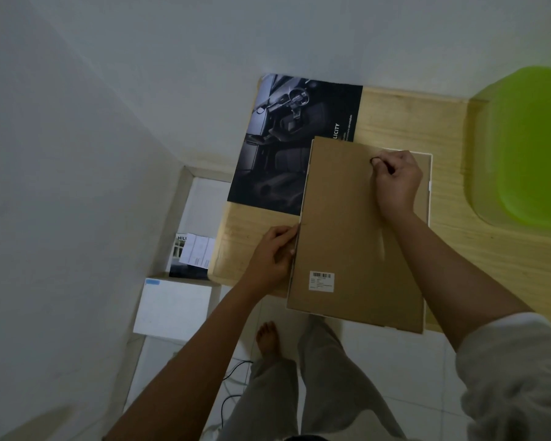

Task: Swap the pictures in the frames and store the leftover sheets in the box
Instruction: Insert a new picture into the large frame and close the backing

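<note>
Opening the back of a face-down frame [357, 237] on a wooden table [458, 249].
Her or his right hand [396, 183] pinches a small dark tab [373, 160] near the frame's far edge, while the left hand [272, 256] grips its left edge. Holding the frame steady and lifting gently seems wise. The frame hides its own picture and covers part of a car poster [299, 138] lying beyond it.

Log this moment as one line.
picture frame face down on wooden table | left hand grips its left edge | right hand pinches dark tab on backing | car poster partly under frame

Left grip [274, 253] curled, right grip [395, 179] pinching (fingertips together); both forearms outstretched.
</note>
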